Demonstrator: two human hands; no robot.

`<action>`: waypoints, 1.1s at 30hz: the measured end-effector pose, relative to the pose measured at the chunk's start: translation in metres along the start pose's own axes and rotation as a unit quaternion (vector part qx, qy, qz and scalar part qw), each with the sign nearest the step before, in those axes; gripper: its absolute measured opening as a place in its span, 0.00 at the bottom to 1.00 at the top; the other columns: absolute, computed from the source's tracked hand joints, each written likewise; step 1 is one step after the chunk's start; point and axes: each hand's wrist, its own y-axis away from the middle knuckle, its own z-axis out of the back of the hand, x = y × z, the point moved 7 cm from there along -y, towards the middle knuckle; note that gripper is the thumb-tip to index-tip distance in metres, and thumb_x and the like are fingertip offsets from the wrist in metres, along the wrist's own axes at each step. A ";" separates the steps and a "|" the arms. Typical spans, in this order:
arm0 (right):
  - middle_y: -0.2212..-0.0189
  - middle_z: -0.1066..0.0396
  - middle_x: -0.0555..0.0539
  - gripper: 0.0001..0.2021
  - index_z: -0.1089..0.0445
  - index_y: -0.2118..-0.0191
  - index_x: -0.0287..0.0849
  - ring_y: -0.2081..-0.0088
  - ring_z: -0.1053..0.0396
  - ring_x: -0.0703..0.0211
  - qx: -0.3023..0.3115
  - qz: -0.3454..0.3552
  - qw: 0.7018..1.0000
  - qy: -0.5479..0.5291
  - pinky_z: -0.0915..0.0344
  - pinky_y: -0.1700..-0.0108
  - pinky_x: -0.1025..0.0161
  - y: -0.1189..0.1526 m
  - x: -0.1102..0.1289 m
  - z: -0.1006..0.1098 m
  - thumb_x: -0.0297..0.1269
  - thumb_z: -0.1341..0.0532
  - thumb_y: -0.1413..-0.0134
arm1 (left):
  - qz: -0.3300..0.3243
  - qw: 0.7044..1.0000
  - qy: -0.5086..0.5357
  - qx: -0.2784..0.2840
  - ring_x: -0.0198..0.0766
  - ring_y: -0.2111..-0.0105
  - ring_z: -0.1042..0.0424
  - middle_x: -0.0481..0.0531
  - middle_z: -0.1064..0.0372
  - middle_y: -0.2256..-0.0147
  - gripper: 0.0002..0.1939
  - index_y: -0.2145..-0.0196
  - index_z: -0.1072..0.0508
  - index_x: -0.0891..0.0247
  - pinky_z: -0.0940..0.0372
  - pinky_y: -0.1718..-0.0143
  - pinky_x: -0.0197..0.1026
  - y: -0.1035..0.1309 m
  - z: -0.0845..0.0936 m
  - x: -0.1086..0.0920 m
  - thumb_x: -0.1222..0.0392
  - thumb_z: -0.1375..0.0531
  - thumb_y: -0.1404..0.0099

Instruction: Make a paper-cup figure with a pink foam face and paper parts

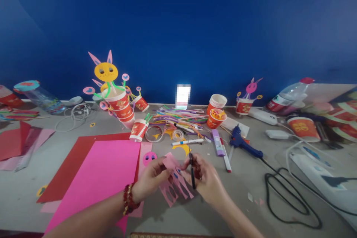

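Observation:
My left hand (152,177) pinches a pink paper cut-out (173,182) with several long strips hanging down from it. My right hand (208,180) grips small dark scissors (192,169), blades pointing up and lying against the right side of the cut-out. Both hands hover low over the grey table (251,215), near its front edge. A beaded bracelet (128,199) is on my left wrist. Just behind the hands lies a round pink paper face (149,157).
Pink paper sheet (103,171) over a red sheet (80,156) lies at left. A blue glue gun (244,144) with black cord (287,200), markers (187,142), glue stick (218,148), coloured straws (178,117), red paper cups (216,113) and bunny cup figures (111,81) crowd the back. A power strip (318,165) sits right.

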 end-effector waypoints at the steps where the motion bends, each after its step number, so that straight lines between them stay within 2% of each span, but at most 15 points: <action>1: 0.77 0.38 0.55 0.12 0.34 0.67 0.41 0.77 0.43 0.65 0.001 -0.002 1.000 -0.021 0.47 0.75 0.68 -0.001 -0.002 -0.002 0.36 0.30 0.53 | -0.002 1.000 -0.008 0.000 0.34 0.75 0.31 0.50 0.30 0.72 0.16 0.67 0.27 0.66 0.35 0.72 0.35 0.000 0.000 0.000 0.47 0.37 0.38; 4: 0.74 0.34 0.52 0.14 0.34 0.68 0.41 0.75 0.41 0.65 -0.004 -0.009 0.997 -0.078 0.43 0.74 0.68 -0.002 -0.005 -0.006 0.39 0.29 0.55 | -0.021 0.999 -0.034 0.000 0.35 0.71 0.31 0.51 0.30 0.71 0.17 0.67 0.26 0.66 0.36 0.69 0.36 0.000 0.000 -0.001 0.47 0.38 0.37; 9: 0.74 0.34 0.53 0.15 0.35 0.68 0.41 0.74 0.39 0.65 0.009 -0.037 0.991 -0.131 0.42 0.72 0.68 -0.004 -0.010 -0.011 0.38 0.29 0.57 | -0.039 0.997 -0.069 0.006 0.37 0.69 0.32 0.52 0.29 0.70 0.16 0.66 0.26 0.67 0.36 0.65 0.38 0.001 0.000 -0.001 0.48 0.41 0.35; 12: 0.74 0.34 0.53 0.16 0.35 0.69 0.40 0.75 0.39 0.65 0.031 -0.060 0.983 -0.169 0.42 0.72 0.69 -0.005 -0.014 -0.014 0.39 0.29 0.58 | -0.032 0.997 -0.069 0.028 0.39 0.66 0.31 0.54 0.28 0.67 0.16 0.66 0.25 0.67 0.36 0.62 0.38 0.002 -0.003 -0.003 0.49 0.40 0.35; 15: 0.74 0.34 0.53 0.16 0.35 0.68 0.40 0.73 0.38 0.64 0.041 -0.062 0.979 -0.189 0.42 0.71 0.69 -0.005 -0.017 -0.016 0.39 0.29 0.59 | -0.014 0.996 -0.085 0.015 0.38 0.67 0.33 0.53 0.29 0.68 0.16 0.66 0.25 0.66 0.37 0.65 0.37 0.003 0.000 -0.003 0.48 0.41 0.35; 20: 0.74 0.34 0.53 0.14 0.35 0.68 0.41 0.72 0.37 0.63 0.042 -0.071 0.978 -0.192 0.39 0.68 0.67 -0.001 -0.020 -0.022 0.36 0.29 0.59 | -0.017 0.993 -0.117 0.001 0.32 0.76 0.43 0.46 0.41 0.78 0.22 0.77 0.31 0.66 0.44 0.73 0.34 0.000 -0.001 -0.003 0.46 0.44 0.34; 23: 0.74 0.33 0.52 0.14 0.34 0.68 0.41 0.72 0.36 0.62 0.053 -0.074 0.978 -0.189 0.39 0.69 0.67 0.000 -0.020 -0.021 0.37 0.29 0.59 | -0.024 0.993 -0.107 -0.037 0.31 0.77 0.48 0.43 0.47 0.80 0.22 0.81 0.36 0.64 0.48 0.75 0.34 -0.002 0.005 -0.004 0.47 0.43 0.35; 25: 0.74 0.33 0.52 0.14 0.33 0.68 0.41 0.72 0.36 0.62 0.046 -0.070 0.980 -0.179 0.38 0.69 0.66 -0.001 -0.022 -0.011 0.38 0.29 0.58 | -0.025 0.994 -0.088 -0.060 0.31 0.78 0.49 0.42 0.49 0.80 0.22 0.81 0.38 0.64 0.48 0.75 0.34 -0.003 0.009 -0.005 0.48 0.41 0.37; 28: 0.75 0.33 0.53 0.15 0.35 0.68 0.42 0.73 0.36 0.62 -0.012 -0.054 0.991 -0.125 0.38 0.70 0.66 -0.008 -0.028 0.022 0.39 0.29 0.58 | -0.015 0.996 -0.066 -0.059 0.31 0.78 0.48 0.43 0.47 0.80 0.21 0.80 0.37 0.64 0.47 0.75 0.35 -0.003 0.010 -0.003 0.48 0.42 0.36; 31: 0.75 0.33 0.52 0.14 0.35 0.70 0.43 0.76 0.37 0.62 -0.032 -0.052 0.998 -0.005 0.40 0.74 0.66 -0.013 -0.039 0.050 0.40 0.31 0.59 | 0.002 0.998 -0.043 -0.035 0.31 0.77 0.44 0.44 0.43 0.79 0.20 0.77 0.35 0.64 0.45 0.73 0.35 -0.002 0.007 -0.001 0.47 0.43 0.35; 33: 0.76 0.32 0.52 0.11 0.36 0.70 0.44 0.76 0.37 0.61 -0.038 -0.047 0.993 0.101 0.41 0.74 0.65 -0.014 -0.045 0.061 0.40 0.33 0.56 | 0.001 0.999 -0.042 -0.026 0.31 0.76 0.43 0.44 0.42 0.78 0.19 0.77 0.34 0.64 0.44 0.73 0.35 -0.002 0.005 -0.001 0.48 0.43 0.34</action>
